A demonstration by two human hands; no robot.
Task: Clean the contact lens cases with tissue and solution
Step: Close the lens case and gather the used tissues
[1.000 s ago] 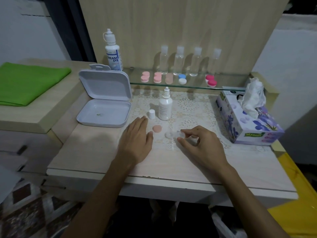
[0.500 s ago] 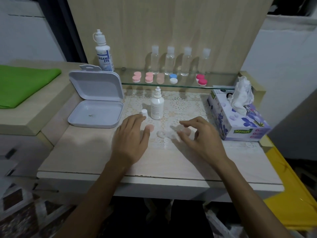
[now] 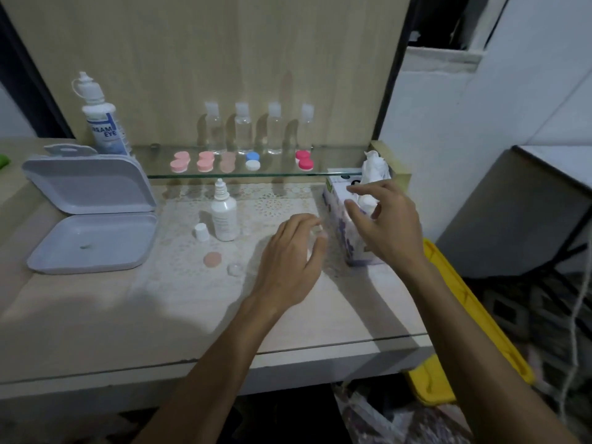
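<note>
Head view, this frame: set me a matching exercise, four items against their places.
Items:
1. small white cap
2. peach lid
3. blue-and-white lens case
4. tall labelled solution bottle

Places:
A. on the glass shelf, in the row of cases
B. standing behind the open grey box
C. lying flat on the lace mat, near the clear cup
D. just left of the small dropper bottle

Pairs: 1-D, 2-C, 3-A, 4-B

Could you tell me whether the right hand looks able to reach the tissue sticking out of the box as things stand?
Probably yes. The right hand hovers open over the tissue box, fingers spread just short of the white tissue, with nothing between them. The left hand sits lower on the table, out of the way.
</note>
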